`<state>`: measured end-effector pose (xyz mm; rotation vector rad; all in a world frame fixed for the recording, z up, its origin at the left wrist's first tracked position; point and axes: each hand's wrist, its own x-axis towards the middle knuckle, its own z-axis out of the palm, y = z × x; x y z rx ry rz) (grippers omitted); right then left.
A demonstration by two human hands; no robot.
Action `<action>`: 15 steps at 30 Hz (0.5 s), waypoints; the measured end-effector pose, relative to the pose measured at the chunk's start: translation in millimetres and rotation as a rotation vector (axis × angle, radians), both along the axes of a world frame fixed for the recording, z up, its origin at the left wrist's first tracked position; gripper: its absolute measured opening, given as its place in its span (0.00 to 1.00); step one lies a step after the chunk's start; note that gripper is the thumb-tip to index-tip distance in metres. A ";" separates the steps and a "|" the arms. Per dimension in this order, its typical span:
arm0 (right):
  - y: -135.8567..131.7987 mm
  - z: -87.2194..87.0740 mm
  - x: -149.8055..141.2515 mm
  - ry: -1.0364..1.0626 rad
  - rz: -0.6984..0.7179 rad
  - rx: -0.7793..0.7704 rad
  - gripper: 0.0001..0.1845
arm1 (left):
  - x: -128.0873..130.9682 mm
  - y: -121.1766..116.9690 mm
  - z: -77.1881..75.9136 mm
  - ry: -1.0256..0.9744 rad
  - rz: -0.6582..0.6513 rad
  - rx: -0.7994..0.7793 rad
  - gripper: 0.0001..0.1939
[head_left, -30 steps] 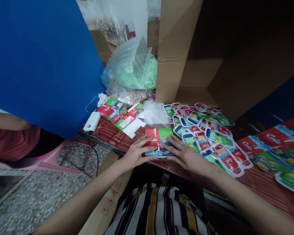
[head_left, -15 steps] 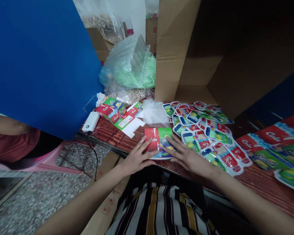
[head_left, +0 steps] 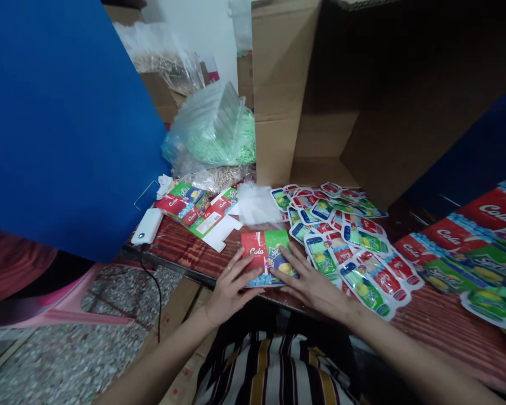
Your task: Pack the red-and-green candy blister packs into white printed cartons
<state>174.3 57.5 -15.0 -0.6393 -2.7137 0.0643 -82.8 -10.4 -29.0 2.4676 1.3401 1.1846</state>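
Note:
A flat printed carton (head_left: 266, 253), red with "Cola" on one half and green with "Sprite" on the other, lies at the table's front edge. My left hand (head_left: 231, 287) rests on its left side with the fingers spread. On the right side, my right hand (head_left: 310, 278) lies with fingers stretched out over the green half. Neither hand is closed round anything. Many bottle-shaped cola and Sprite cut-outs (head_left: 354, 242) are heaped just beyond my right hand. Fingers cover part of the carton's lower print.
An unfolded carton (head_left: 208, 228) and a boxed carton (head_left: 185, 199) lie at the left, near a white power bank (head_left: 147, 226) with a cable. Clear plastic trays (head_left: 213, 121) and a large cardboard box (head_left: 278, 95) stand behind. Printed sheets (head_left: 480, 236) lie right. A blue panel (head_left: 67, 112) blocks the left.
The view has tilted up and turned slightly right, so the table sits lower and further left. Both hands stay on the carton, with only slight shifts of the fingers.

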 end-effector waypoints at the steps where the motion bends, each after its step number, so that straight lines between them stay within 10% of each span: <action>1: -0.7 0.2 -1.2 0.008 -0.004 0.014 0.33 | 0.5 0.2 1.3 -0.041 0.018 0.003 0.25; 15: -42.9 -19.7 -38.5 0.047 -0.041 0.097 0.42 | 13.0 -13.8 -12.8 -0.222 0.129 0.139 0.11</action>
